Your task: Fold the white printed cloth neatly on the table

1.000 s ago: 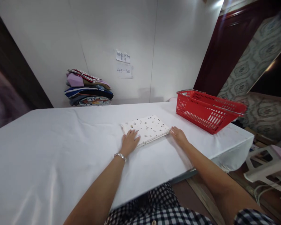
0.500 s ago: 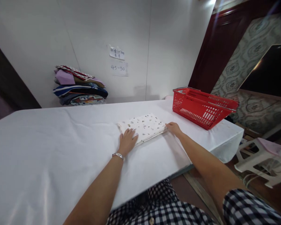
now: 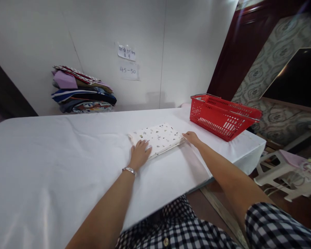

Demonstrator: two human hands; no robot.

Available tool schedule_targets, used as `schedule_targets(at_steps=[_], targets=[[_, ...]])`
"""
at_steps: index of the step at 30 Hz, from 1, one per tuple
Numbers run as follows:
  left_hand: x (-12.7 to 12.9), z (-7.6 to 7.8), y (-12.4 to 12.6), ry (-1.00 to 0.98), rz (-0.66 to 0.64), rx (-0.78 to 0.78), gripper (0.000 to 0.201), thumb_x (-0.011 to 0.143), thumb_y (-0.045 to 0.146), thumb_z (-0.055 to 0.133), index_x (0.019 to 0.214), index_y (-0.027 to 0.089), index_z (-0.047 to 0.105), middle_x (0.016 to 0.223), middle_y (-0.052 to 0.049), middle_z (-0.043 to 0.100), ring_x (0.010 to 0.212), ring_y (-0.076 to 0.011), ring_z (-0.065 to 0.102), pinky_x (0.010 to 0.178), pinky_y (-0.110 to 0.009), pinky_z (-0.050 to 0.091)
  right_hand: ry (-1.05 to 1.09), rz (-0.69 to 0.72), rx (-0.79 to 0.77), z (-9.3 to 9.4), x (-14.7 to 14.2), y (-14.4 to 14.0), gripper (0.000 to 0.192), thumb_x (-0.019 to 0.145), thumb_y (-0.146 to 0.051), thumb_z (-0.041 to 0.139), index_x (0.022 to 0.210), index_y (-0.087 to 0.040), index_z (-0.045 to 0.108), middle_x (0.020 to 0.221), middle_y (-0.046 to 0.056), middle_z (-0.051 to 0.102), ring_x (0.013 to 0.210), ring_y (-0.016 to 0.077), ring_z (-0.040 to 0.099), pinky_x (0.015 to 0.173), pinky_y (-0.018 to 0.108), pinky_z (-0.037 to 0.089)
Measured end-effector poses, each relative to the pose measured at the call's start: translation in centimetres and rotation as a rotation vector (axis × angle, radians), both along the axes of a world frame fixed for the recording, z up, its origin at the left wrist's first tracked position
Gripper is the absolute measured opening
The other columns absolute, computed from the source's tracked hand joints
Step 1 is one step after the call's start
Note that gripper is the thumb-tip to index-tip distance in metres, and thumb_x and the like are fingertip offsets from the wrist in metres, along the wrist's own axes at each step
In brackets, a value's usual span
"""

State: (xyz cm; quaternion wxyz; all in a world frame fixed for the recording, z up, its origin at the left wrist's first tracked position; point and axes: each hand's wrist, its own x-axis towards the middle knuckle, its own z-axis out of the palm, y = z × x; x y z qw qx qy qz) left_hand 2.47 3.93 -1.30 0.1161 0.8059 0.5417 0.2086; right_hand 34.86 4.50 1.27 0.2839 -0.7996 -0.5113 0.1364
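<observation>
White cloth covers the big table (image 3: 54, 166) under our hands, smooth with a few soft wrinkles. Our left hand (image 3: 139, 154) lies flat and open, fingers spread, on the near left corner of the folded cloth (image 3: 158, 137). That cloth is a flat cream square with tiny dark spots, and it sits just past our fingers. Our right hand (image 3: 192, 138) rests open at its right edge, fingertips touching the side. A shiny bracelet (image 3: 129, 169) sits on our left wrist.

Past our right hand stands the red basket (image 3: 223, 116), hard plastic full of little holes, close to the table's far right corner. Nothing stands between our hands and it. Far beyond our left hand, a pile of folded clothes (image 3: 80, 91) in many colours leans at the white wall. To the left of our left hand the table is wide. To the right of our right hand the table edge drops off, with a white stool (image 3: 282, 171) below.
</observation>
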Motion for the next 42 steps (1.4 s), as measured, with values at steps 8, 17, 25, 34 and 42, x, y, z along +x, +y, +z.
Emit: schedule_targets(at_steps=[8,17,25,34,42], targets=[[0.0,0.1,-0.1,-0.016,0.001,0.0,0.047,0.091,0.046,0.03,0.13,0.026,0.047,0.144,-0.003,0.038,0.137,-0.0231,0.023,0.109,-0.051,0.017,-0.031,0.024,-0.075,0.7,-1.2,0.6,0.018,0.07,-0.032,0.066,0.071,-0.014,0.066,0.068,0.002,0.064,0.065,0.013,0.055,0.053,0.02,0.034],[0.0,0.1,0.0,-0.016,0.0,0.001,0.047,0.091,0.046,0.03,0.129,0.027,0.048,0.144,-0.002,0.038,0.136,-0.0223,0.024,0.109,-0.051,0.017,-0.007,0.002,-0.108,1.3,-0.5,0.2,0.017,0.07,-0.03,0.065,0.074,-0.013,0.067,0.064,0.001,0.063,0.06,0.0125,0.056,0.049,0.019,0.037],[0.0,0.3,-0.1,-0.002,0.004,-0.005,0.048,0.091,0.046,0.029,0.13,0.025,0.047,0.145,-0.003,0.037,0.137,-0.0225,0.023,0.11,-0.048,0.017,-0.106,-0.003,-0.2,0.8,-0.5,0.8,0.018,0.069,-0.03,0.069,0.074,-0.013,0.068,0.076,0.006,0.069,0.071,0.0165,0.061,0.053,0.019,0.038],[0.0,0.2,0.0,-0.004,0.001,0.002,0.047,0.091,0.046,0.03,0.13,0.026,0.047,0.145,-0.004,0.037,0.136,-0.0233,0.023,0.109,-0.048,0.017,-0.137,0.046,-0.2,2.1,-1.2,0.0,0.018,0.075,-0.027,0.063,0.085,-0.012,0.068,0.074,0.004,0.067,0.067,0.0128,0.059,0.052,0.018,0.036],[0.0,0.2,0.0,-0.014,-0.004,0.0,0.048,0.091,0.046,0.03,0.13,0.026,0.048,0.144,-0.003,0.038,0.136,-0.0228,0.024,0.109,-0.049,0.017,-0.168,0.085,-0.276,2.8,-1.4,0.1,0.015,0.074,-0.027,0.064,0.077,-0.012,0.067,0.07,0.005,0.066,0.063,0.0133,0.058,0.052,0.019,0.037]])
